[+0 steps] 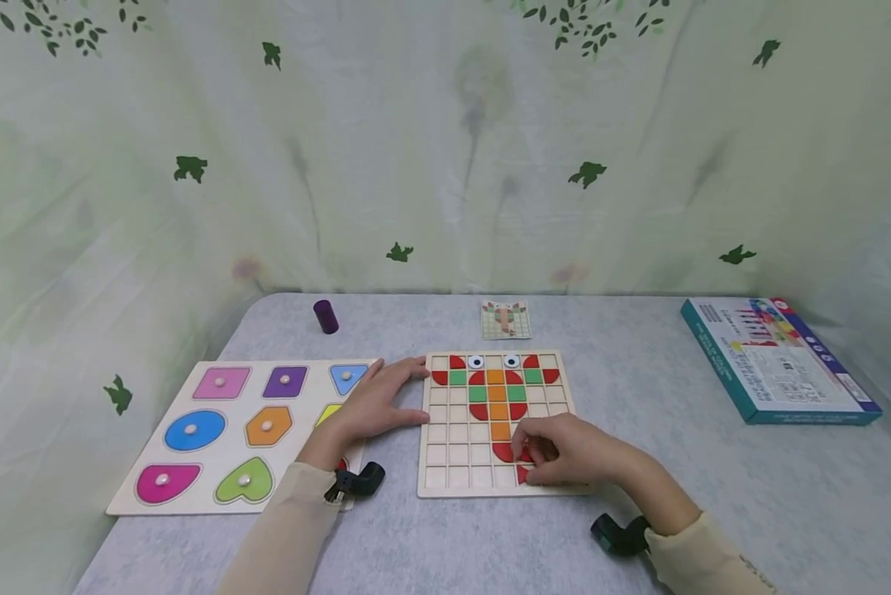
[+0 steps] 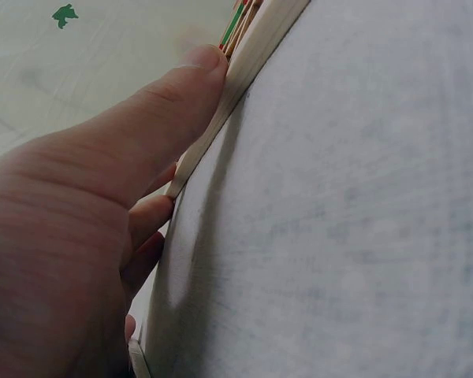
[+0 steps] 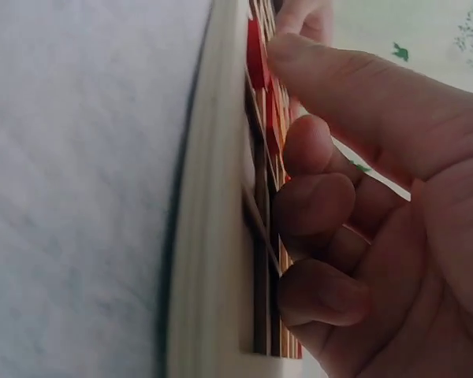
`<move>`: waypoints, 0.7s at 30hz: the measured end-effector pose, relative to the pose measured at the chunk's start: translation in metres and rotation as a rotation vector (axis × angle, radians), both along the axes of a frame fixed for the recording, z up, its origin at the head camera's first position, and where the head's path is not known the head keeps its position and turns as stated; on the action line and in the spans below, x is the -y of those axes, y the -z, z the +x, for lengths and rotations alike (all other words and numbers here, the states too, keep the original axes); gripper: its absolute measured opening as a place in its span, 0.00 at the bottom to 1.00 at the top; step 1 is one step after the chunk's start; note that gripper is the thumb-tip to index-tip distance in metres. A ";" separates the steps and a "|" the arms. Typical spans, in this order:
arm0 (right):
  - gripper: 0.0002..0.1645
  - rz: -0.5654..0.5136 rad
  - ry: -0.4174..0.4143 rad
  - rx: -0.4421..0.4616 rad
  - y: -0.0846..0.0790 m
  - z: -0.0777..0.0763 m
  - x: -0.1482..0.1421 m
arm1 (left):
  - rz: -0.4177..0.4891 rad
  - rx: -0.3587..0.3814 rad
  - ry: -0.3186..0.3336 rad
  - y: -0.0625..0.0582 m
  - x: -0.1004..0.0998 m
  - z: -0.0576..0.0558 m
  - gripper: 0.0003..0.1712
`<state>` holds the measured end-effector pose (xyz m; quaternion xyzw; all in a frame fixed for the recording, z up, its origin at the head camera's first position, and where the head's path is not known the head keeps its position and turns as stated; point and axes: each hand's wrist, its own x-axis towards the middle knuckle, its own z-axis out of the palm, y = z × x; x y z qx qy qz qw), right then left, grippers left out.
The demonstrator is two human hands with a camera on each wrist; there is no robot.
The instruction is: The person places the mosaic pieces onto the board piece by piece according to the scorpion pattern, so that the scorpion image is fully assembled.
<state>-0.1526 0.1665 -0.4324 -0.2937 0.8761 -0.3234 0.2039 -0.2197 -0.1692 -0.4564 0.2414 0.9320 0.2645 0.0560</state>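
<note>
A square wooden grid board (image 1: pixel 438 454) lies on the table, with red, green and orange pieces and two eye pieces in its cells. My left hand (image 1: pixel 374 402) rests against the board's left edge, thumb and fingers extended. In the left wrist view, the thumb (image 2: pixel 169 110) touches the wooden rim. Over the lower right of the board, my right hand (image 1: pixel 568 450) has its fingers curled, with thumb and index fingertip at a small red piece (image 1: pixel 522 474). The right wrist view shows the thumb tip against this red piece (image 3: pixel 256 55); its full shape is hidden.
A knobbed shape puzzle board (image 1: pixel 207 384) lies at left, partly under the left forearm. A dark purple cylinder (image 1: pixel 326 316) and a small pattern card (image 1: pixel 505 321) are at the back. At right lies a teal-edged box (image 1: pixel 788 364).
</note>
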 end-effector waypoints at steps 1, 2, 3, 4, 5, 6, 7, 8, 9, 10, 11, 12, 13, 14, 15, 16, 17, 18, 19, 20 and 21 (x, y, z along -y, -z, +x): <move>0.10 -0.009 0.012 -0.004 0.000 -0.001 0.000 | -0.001 0.000 -0.002 0.000 0.000 0.000 0.40; 0.10 -0.016 0.022 -0.015 0.000 -0.001 -0.001 | 0.001 0.000 -0.003 0.000 0.000 0.000 0.41; 0.10 -0.023 0.029 -0.029 0.000 -0.002 -0.001 | 0.002 -0.001 -0.002 0.001 0.001 0.000 0.41; 0.10 -0.027 0.033 -0.051 0.000 -0.003 -0.002 | 0.002 -0.003 -0.001 0.001 0.001 0.000 0.41; 0.09 -0.031 0.031 -0.074 0.001 -0.003 -0.002 | 0.001 -0.004 -0.001 0.001 0.001 0.000 0.41; 0.08 -0.030 0.026 -0.096 0.001 -0.004 -0.002 | 0.000 -0.003 -0.002 0.000 0.001 0.000 0.41; 0.07 -0.029 0.021 -0.113 0.002 -0.004 -0.002 | 0.000 -0.002 -0.002 0.000 0.001 0.000 0.41; 0.06 -0.022 0.016 -0.124 0.002 -0.005 -0.001 | 0.002 -0.003 -0.001 0.000 0.002 0.000 0.41; 0.05 -0.020 0.011 -0.131 0.003 -0.005 -0.001 | 0.002 -0.003 -0.001 0.000 0.002 0.000 0.41; 0.04 -0.018 0.006 -0.134 0.003 -0.005 -0.001 | 0.003 -0.003 -0.002 0.000 0.002 0.000 0.41; 0.04 -0.014 0.003 -0.136 0.003 -0.005 0.000 | 0.003 -0.001 -0.004 0.000 0.002 0.001 0.40; 0.04 -0.012 0.001 -0.137 0.003 -0.005 0.000 | 0.004 0.000 -0.006 0.000 0.003 0.001 0.40; 0.04 -0.010 0.001 -0.135 0.003 -0.005 0.000 | 0.005 0.000 -0.006 0.000 0.003 0.001 0.40; 0.04 -0.008 0.002 -0.135 0.004 -0.004 0.001 | 0.006 -0.001 -0.007 0.001 0.002 0.002 0.40; 0.04 -0.008 0.002 -0.134 0.004 -0.004 0.000 | 0.007 0.000 -0.007 0.001 0.002 0.002 0.40; 0.04 -0.007 0.003 -0.133 0.004 -0.004 0.000 | 0.008 0.001 -0.007 0.001 0.002 0.002 0.40; 0.05 -0.006 0.003 -0.134 0.004 -0.003 0.000 | 0.010 0.002 -0.006 0.001 0.002 0.003 0.40; 0.05 -0.008 0.003 -0.134 0.004 -0.003 0.000 | 0.012 0.002 -0.005 0.001 0.002 0.003 0.40; 0.05 -0.010 0.004 -0.133 0.004 -0.003 0.000 | 0.012 0.003 -0.005 0.001 0.002 0.003 0.40; 0.05 -0.013 0.006 -0.132 0.004 -0.003 0.000 | 0.012 0.003 -0.004 0.001 0.002 0.003 0.40; 0.05 -0.018 0.009 -0.129 0.004 -0.003 -0.001 | 0.012 0.003 -0.003 0.001 0.001 0.002 0.40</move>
